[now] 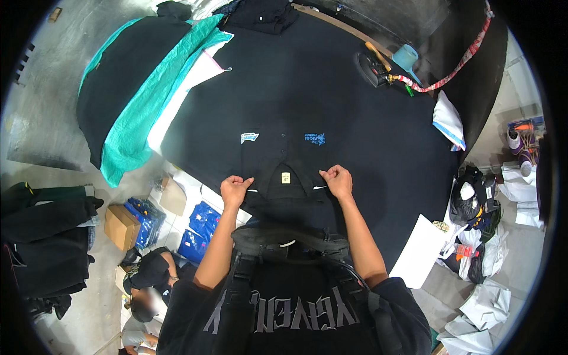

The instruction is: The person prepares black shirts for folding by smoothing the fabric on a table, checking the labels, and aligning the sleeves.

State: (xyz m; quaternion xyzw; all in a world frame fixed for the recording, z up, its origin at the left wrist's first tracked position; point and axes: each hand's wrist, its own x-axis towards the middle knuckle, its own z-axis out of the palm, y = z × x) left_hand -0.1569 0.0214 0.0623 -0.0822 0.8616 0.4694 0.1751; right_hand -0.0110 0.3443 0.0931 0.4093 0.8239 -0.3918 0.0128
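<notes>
A black collared shirt [270,155] with a buttoned placket lies on the large black-covered table [390,146], its collar towards me. Embroidered patches, one white and blue, one blue, sit on its two chest sides, and a pale neck label shows inside the collar. My left hand [236,191] pinches the shirt near the shoulder, left of the collar, beside a white strip. On the other side of the collar my right hand [338,179] pinches the opposite shoulder, also beside a white strip. What lies under the shirt is hidden.
An iron [372,70] with a wrapped hose and a blue dipper [405,57] stand at the far right edge. Folded black garments [262,17] lie at the far edge. Green sheeting [133,128] hangs at left. A white board [419,255] is near right. Two people sit lower left.
</notes>
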